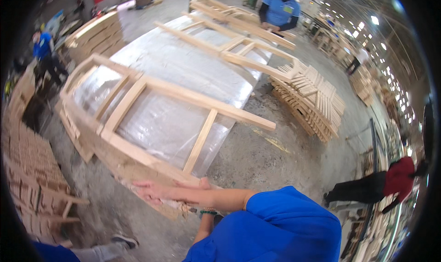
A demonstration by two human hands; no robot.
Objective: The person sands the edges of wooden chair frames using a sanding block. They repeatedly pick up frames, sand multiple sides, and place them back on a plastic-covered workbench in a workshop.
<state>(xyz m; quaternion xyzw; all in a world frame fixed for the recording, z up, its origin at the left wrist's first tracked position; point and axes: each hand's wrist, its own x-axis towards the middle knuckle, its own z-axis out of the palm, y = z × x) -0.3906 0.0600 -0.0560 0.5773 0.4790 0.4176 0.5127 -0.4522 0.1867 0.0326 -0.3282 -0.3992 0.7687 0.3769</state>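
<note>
A large pale wooden frame (183, 96) with cross rails lies flat on a plastic-wrapped stack (161, 119) in front of me. My left hand (154, 191) lies flat, palm down and fingers straight, on the frame's near bottom rail (138, 158). My right hand (187, 209) is just below it at the stack's near edge, mostly hidden under my left forearm. A green bracelet shows on its wrist. Whether it grips anything is unclear. A second frame (239, 55) lies further along the stack.
A person in blue (280, 11) stands at the stack's far end. Slatted wooden pieces (312, 101) are piled on the right and more wood (27, 161) on the left. A person in red (390, 184) bends over at right. A shoe (124, 240) shows below.
</note>
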